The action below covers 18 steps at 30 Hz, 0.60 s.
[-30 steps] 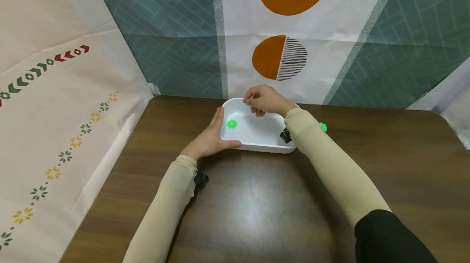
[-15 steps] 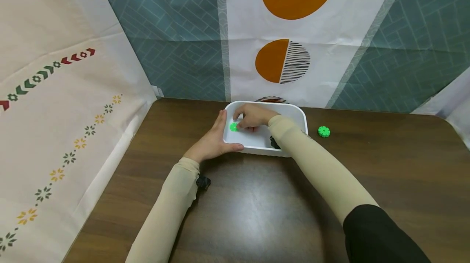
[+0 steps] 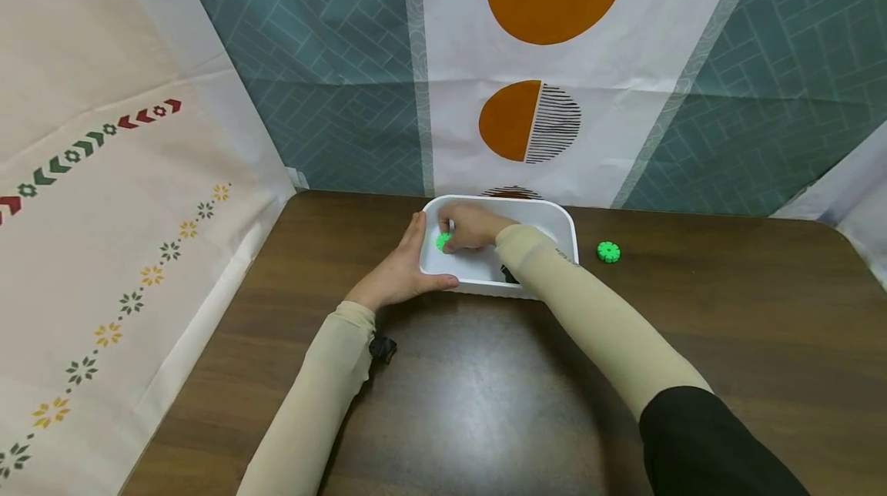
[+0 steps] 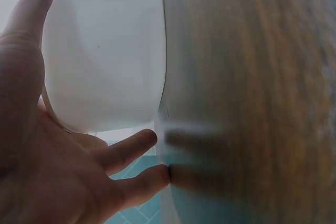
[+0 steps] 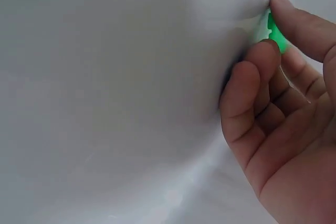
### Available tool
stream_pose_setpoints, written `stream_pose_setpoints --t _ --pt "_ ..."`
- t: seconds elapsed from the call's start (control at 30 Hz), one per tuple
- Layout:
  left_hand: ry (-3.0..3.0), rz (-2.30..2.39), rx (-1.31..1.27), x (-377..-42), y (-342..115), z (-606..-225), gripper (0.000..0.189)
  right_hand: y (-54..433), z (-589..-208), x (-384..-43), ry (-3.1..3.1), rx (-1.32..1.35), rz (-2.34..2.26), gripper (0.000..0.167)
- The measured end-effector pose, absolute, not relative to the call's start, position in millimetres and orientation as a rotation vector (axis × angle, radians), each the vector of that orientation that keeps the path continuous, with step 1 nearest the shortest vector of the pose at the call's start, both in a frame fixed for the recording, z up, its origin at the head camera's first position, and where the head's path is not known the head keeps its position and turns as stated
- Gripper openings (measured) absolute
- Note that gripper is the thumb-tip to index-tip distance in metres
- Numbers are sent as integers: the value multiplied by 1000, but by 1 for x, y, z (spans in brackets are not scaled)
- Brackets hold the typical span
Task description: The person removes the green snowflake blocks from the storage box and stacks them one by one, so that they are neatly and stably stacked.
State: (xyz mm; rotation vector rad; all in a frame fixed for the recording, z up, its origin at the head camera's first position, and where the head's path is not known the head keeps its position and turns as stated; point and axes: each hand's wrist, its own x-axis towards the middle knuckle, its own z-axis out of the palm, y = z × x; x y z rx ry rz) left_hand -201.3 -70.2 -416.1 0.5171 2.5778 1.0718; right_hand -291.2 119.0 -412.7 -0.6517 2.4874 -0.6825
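Note:
A white tray with rounded corners sits at the back of the brown table. My left hand holds its left end, thumb along the front wall and fingers at the left side. In the left wrist view two fingers extend below the tray's pale wall, close over the tabletop. My right hand reaches inside the tray and pinches a small green notched disc at the left end of its floor. Thumb and fingers hide most of the green disc in the right wrist view.
Another green notched disc lies on the table, right of the tray. A patterned teal and white curtain hangs directly behind the table. White patterned cloth borders the left side.
My right hand has lowered into the tray and moved left to the green disc, its fingers now around it. The left hand has kept its place on the tray.

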Motion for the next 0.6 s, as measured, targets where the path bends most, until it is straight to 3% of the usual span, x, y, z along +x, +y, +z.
stream_pose_setpoints --t 0.3,0.6 --pt "2582 1055 513 -200 -68 -417 129 130 -411 -289 2405 -600 -838 16" --pt "2581 1060 509 -200 -70 -417 131 145 -383 -285 2378 -596 -1013 10"
